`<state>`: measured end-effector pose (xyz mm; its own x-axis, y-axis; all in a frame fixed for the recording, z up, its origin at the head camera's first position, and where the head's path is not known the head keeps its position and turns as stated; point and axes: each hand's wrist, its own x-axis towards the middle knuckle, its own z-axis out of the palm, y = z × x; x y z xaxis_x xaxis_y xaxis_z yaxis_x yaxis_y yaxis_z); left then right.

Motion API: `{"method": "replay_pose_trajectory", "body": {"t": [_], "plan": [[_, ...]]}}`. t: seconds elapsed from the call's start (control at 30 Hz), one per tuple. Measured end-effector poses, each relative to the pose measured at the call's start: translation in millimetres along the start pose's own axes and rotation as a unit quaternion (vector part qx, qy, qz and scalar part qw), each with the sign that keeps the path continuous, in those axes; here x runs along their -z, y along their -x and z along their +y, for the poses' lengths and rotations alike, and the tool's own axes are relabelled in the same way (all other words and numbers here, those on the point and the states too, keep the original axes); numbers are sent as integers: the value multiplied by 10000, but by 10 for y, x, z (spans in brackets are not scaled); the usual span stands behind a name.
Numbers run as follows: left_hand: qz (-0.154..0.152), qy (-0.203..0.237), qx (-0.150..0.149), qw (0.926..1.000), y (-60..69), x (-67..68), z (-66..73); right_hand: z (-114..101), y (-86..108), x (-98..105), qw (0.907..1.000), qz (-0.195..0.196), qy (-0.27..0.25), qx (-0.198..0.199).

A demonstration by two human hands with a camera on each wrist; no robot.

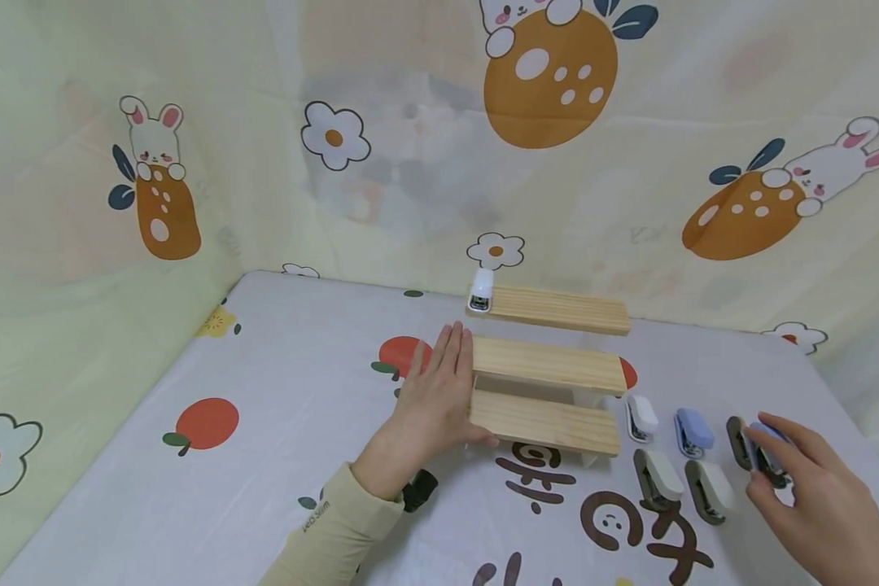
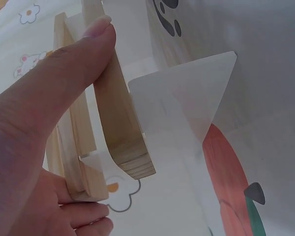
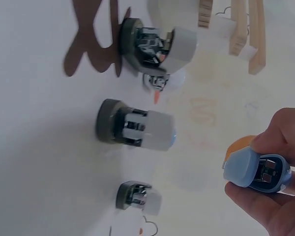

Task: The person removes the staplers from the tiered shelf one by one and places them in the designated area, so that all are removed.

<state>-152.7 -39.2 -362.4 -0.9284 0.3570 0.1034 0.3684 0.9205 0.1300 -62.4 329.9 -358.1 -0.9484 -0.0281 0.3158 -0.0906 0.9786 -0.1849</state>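
My left hand (image 1: 434, 399) lies against the left end of a three-tier wooden rack (image 1: 549, 364), its thumb on the lowest board (image 2: 119, 123). Between thumb and fingers, my right hand (image 1: 824, 496) pinches a blue mini stapler (image 3: 243, 168), seen lifted clear of the table in the right wrist view. At the left end of the rack's back board stands a white stapler (image 1: 480, 293). Nearest the held one is a dark-based stapler (image 1: 737, 442), partly hidden by it.
Right of the rack stand a small white stapler (image 1: 640, 418), another blue stapler (image 1: 694, 431) and two grey-and-white staplers, one left (image 1: 657, 478) and one right (image 1: 709, 490). Translucent side supports (image 2: 182, 93) carry the boards. A patterned cloth (image 1: 410, 203) hangs behind the table.
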Motion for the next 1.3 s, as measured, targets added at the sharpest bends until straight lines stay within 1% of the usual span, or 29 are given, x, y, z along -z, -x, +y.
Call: {"method": "replay_pose_trajectory", "body": {"t": [0.13,0.27,0.37,0.5,0.6,0.7,0.8,0.9,1.03,1.1,1.23,1.3], "plan": [[57,31,0,10000,-4,6,-1,55,15,-31,9998,-177,53,-117],[60,126,-15,9999,-5,7,-1,144,60,-68,9997,-181,104,-127],[51,165,-16,9998,-1,11,4,205,108,-105,9999,-54,103,-22],[29,180,-14,9998,0,11,11,261,155,-162,9998,-168,61,-27],[22,202,-5,9998,1,6,11,294,166,-197,9993,-367,23,-78],[33,232,2,9997,7,2,9,338,182,-228,9991,-416,-23,28],[41,256,-6,9997,11,-1,7,386,210,-260,9985,-545,-23,94],[49,255,-23,9997,12,2,5,440,228,-286,9965,-836,-7,68],[67,272,-47,9996,15,2,2,497,212,-309,9908,-1354,20,-71],[77,274,-57,9996,15,0,1,521,202,-325,9882,-1528,33,-102],[80,264,-58,9996,14,2,1,572,185,-364,9847,-1737,61,-133],[86,265,-59,9996,15,4,1,589,181,-378,9847,-1737,81,-66]]}}
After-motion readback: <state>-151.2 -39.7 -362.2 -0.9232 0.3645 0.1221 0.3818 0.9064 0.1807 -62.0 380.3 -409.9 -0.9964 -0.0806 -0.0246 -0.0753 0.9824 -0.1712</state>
